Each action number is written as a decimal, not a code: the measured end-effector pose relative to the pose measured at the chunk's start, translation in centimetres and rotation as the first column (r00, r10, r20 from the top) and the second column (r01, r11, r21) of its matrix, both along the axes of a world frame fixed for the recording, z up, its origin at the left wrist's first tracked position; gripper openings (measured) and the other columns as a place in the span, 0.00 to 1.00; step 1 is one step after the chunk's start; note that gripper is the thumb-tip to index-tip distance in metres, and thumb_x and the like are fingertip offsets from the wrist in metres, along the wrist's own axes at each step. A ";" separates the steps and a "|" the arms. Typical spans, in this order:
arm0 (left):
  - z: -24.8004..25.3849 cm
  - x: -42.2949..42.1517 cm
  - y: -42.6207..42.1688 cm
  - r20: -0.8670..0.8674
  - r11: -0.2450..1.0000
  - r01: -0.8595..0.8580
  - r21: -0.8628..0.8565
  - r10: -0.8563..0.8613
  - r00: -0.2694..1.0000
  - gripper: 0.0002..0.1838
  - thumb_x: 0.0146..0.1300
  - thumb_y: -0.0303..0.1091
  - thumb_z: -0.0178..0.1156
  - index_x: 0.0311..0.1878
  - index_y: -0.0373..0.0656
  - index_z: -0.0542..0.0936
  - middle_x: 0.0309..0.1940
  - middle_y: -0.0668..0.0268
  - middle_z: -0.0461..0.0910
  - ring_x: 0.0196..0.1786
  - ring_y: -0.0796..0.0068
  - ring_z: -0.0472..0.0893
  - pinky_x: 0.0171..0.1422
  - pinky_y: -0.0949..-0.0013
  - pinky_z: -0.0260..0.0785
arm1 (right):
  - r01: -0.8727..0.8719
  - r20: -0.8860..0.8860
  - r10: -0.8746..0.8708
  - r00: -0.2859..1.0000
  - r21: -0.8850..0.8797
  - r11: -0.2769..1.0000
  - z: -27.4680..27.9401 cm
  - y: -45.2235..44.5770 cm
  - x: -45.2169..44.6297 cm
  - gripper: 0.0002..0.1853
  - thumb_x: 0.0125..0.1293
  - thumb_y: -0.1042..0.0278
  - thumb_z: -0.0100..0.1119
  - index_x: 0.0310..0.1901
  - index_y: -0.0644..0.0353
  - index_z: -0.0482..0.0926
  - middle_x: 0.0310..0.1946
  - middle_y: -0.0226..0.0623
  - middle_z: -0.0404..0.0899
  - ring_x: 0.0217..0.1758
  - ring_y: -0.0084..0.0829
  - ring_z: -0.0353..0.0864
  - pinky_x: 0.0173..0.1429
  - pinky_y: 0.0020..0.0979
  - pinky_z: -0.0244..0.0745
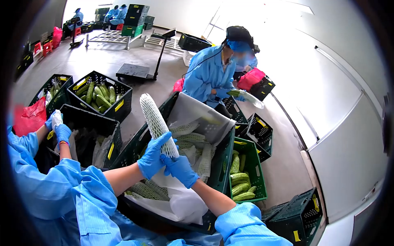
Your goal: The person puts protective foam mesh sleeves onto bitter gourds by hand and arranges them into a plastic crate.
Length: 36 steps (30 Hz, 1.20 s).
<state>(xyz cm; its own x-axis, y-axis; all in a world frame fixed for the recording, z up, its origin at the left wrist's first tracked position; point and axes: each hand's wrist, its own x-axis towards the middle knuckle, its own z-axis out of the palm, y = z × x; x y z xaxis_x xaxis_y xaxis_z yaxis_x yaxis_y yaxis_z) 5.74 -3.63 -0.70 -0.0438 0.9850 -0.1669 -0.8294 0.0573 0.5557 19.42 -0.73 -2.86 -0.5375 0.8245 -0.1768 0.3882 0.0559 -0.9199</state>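
Note:
A long pale vegetable in a white foam net (152, 117) is held upright, tilted to the left, over a dark green crate (225, 164). My left hand (154, 156), in a blue glove, is wrapped round its lower part. Closed at its bottom end is my right hand (180, 169), also gloved in blue. Beneath both hands the crate holds several net-wrapped vegetables (191, 141) and a white liner sheet (186, 205) that hangs over its near edge.
At the left, a co-worker's gloved hands (61, 129) hold a white item above a black crate (117, 141). Green vegetables (98, 96) fill another crate behind. On the right stands a green crate (259, 180) of vegetables. Ahead, a person in blue (209, 71) holds a wrapped vegetable.

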 end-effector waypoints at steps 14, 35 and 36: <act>-0.1 -0.9 2.0 -0.571 0.933 -0.266 0.244 0.360 0.738 0.27 0.54 0.26 0.71 0.56 0.43 0.72 0.43 0.68 0.78 0.44 0.76 0.78 0.49 0.70 0.74 | -0.105 0.424 -0.016 0.906 0.261 0.960 3.6 3.3 2.0 0.21 0.71 0.48 0.53 0.40 0.59 0.83 0.24 0.38 0.83 0.27 0.28 0.84 0.37 0.31 0.78; -2.9 2.2 1.2 -0.904 0.901 0.195 0.388 0.331 0.270 0.57 0.51 0.38 0.77 0.77 0.41 0.48 0.69 0.54 0.67 0.69 0.63 0.69 0.72 0.65 0.62 | -0.099 -0.700 -0.447 0.557 -0.590 0.801 -0.1 5.5 2.3 0.25 0.68 0.45 0.60 0.54 0.57 0.75 0.46 0.37 0.80 0.48 0.34 0.81 0.57 0.37 0.78; -2.3 2.1 0.9 -0.902 0.864 0.281 0.417 0.355 0.245 0.59 0.51 0.39 0.77 0.78 0.41 0.46 0.70 0.53 0.63 0.71 0.59 0.66 0.74 0.64 0.59 | -0.164 -0.737 -0.456 0.499 -0.597 0.786 0.4 5.3 2.7 0.26 0.67 0.44 0.60 0.54 0.59 0.74 0.46 0.37 0.80 0.48 0.34 0.81 0.58 0.38 0.77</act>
<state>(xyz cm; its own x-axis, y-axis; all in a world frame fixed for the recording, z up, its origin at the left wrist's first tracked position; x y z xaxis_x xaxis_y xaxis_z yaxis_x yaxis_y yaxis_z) 7.83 -2.77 -3.01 0.1116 0.8952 0.4316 0.3287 -0.4431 0.8340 22.13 4.57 -2.43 -0.5535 0.8189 -0.1517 -0.5983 -0.5177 -0.6116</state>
